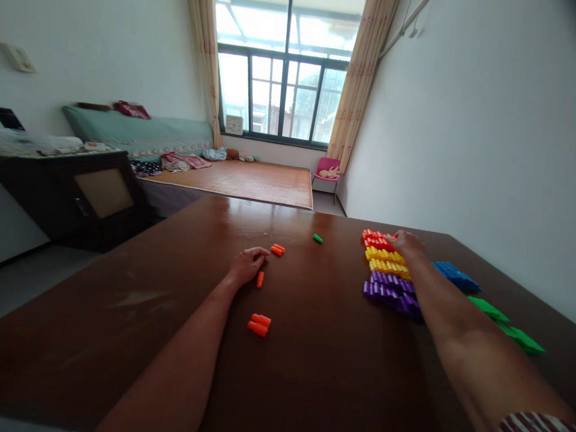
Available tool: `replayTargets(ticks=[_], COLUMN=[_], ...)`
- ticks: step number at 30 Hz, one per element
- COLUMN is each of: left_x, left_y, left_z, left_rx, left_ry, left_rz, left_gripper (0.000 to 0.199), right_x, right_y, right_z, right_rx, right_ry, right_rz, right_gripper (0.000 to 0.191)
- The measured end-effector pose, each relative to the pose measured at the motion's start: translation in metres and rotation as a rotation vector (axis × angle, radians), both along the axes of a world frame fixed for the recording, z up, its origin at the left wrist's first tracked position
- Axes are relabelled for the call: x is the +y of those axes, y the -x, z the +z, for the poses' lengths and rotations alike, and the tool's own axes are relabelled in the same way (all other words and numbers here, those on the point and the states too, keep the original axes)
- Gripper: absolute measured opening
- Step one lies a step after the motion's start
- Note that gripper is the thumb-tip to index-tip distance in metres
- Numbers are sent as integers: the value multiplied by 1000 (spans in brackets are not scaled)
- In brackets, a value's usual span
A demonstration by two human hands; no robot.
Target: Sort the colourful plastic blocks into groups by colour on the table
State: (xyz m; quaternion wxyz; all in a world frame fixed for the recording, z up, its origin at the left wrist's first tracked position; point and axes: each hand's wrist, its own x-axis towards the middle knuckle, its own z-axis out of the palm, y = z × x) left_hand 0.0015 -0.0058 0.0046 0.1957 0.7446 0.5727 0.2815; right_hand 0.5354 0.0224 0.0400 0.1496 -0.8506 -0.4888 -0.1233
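Observation:
My left hand (248,264) rests on the brown table with its fingers loosely bent and apart, holding nothing I can see. Just past its fingertips lies a pair of orange bullet-shaped plastic pieces (278,249). Below the hand is a single orange piece (260,279), and closer to me another orange pair (260,324). My right hand (407,242) reaches to the rows of red-orange pieces (375,241), its fingers closed on a red-orange piece at the right end. Yellow rows (387,261) and purple rows (390,288) lie nearer, partly hidden by my right forearm.
A lone green piece (317,238) lies mid-table. Blue pieces (456,276) and green pieces (506,324) are grouped right of my right forearm. Beyond the table (315,372) stand a bed (252,183), a pink chair (327,167) and a dark cabinet (58,198).

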Motion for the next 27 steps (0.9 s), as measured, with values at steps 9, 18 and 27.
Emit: replayTargets(ticks=[9, 18, 27], left_x=[-4, -4, 3], left_y=[-2, -3, -1], left_z=[1, 1, -3], left_rx=[23, 9, 15], left_ry=[-21, -14, -21], left_rz=[1, 0, -13], left_gripper=[27, 26, 27], right_x=[40, 24, -114], right_y=[174, 254, 244], right_z=[4, -26, -44], right_rx=[-2, 26, 221], right_ry=[105, 193, 16], right_rz=[669, 718, 1151], right_gripper=[26, 17, 21])
